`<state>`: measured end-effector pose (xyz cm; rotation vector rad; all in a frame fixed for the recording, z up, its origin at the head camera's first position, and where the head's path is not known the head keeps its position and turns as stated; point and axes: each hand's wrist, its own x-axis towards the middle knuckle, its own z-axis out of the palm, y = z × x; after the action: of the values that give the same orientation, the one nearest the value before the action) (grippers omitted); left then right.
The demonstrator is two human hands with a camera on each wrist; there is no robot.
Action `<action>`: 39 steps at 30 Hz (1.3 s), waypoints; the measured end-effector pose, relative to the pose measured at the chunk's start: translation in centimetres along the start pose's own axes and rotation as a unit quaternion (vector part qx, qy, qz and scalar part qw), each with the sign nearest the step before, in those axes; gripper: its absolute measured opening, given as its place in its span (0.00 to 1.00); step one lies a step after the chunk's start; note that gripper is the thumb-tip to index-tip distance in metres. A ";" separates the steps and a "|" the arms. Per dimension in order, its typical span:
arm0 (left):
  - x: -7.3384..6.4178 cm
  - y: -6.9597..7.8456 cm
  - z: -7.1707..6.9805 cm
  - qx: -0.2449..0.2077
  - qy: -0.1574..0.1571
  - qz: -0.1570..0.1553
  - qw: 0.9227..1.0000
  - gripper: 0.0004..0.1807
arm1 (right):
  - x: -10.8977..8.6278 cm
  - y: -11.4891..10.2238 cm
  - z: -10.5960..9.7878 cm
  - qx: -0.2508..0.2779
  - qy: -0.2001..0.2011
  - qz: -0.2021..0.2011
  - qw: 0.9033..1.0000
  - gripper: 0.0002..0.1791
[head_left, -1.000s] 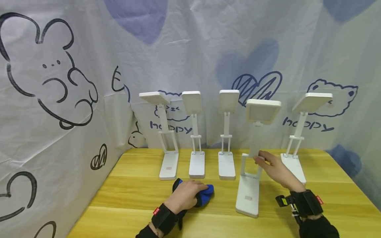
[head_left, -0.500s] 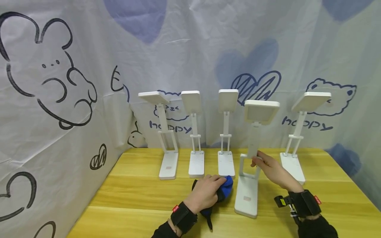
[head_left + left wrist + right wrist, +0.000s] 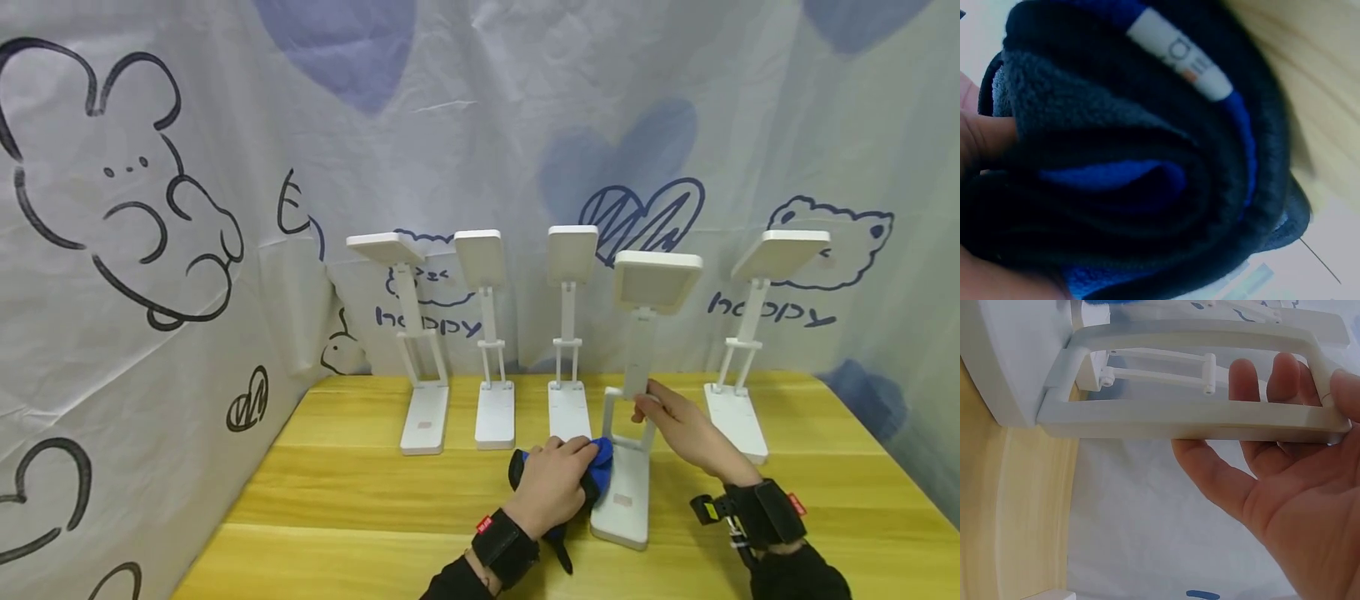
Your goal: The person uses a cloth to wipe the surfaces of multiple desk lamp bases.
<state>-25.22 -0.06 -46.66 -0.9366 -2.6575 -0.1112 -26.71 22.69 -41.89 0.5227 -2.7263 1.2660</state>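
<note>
On the wooden table [image 3: 337,500], the nearest white lamp [image 3: 640,350] is standing well inside both side edges, the right hand [image 3: 686,425] curling its fingers around the upper frame [image 3: 1185,419]. Left of the base [image 3: 622,500], the left hand [image 3: 551,483] is clutching a bunched blue cloth [image 3: 602,462] — the hand is hiding much of it, leaving contact hard to make out.
</note>
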 end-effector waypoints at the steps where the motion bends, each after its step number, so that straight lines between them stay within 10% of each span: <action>1: 0.2 0.1 0.1 0.001 0.001 -0.001 1.000 0.23 | 0.0 0.0 0.0 0.000 0.000 0.000 1.000 0.20; 19: 2.7 1.9 1.5 0.031 -0.008 -0.013 0.999 0.16 | 0.1 0.3 0.3 -0.010 0.012 0.013 1.000 0.21; 39: 4.0 4.0 0.8 0.024 -0.085 0.091 0.992 0.21 | -0.2 0.1 0.3 -0.010 0.020 0.000 1.000 0.17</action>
<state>-25.90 5.58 -46.24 -1.2154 -2.6975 0.0781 -26.51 22.57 -42.17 0.4902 -2.7029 1.2344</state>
